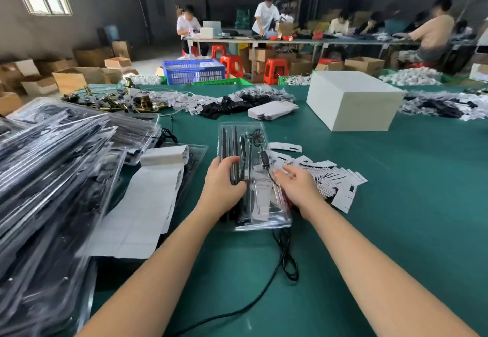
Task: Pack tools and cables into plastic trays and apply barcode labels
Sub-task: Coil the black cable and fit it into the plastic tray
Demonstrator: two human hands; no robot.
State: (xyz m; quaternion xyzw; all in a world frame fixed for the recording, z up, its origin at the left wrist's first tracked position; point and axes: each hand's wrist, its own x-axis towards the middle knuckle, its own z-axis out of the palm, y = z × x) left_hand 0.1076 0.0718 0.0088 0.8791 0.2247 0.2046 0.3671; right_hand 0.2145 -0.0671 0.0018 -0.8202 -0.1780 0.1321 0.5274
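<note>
A clear plastic tray (239,132) lies lengthwise on the green table in front of me, with long black tools in its slots. My left hand (223,186) is closed around a black tool (234,169) over the tray's left side. My right hand (297,186) hovers at the tray's right edge, fingers spread, beside a black cable (286,260) whose inline switch (264,157) rests on the tray. The cable trails off the tray's near end toward me. A roll of white barcode labels (148,199) lies unrolled to the left.
Stacks of filled clear trays (52,167) crowd the left. Loose printed cards (335,178) fan out on the right. A white box (351,99), flat cartons (272,109), piles of bagged parts and brass fittings (113,101) lie farther back. People work at distant tables.
</note>
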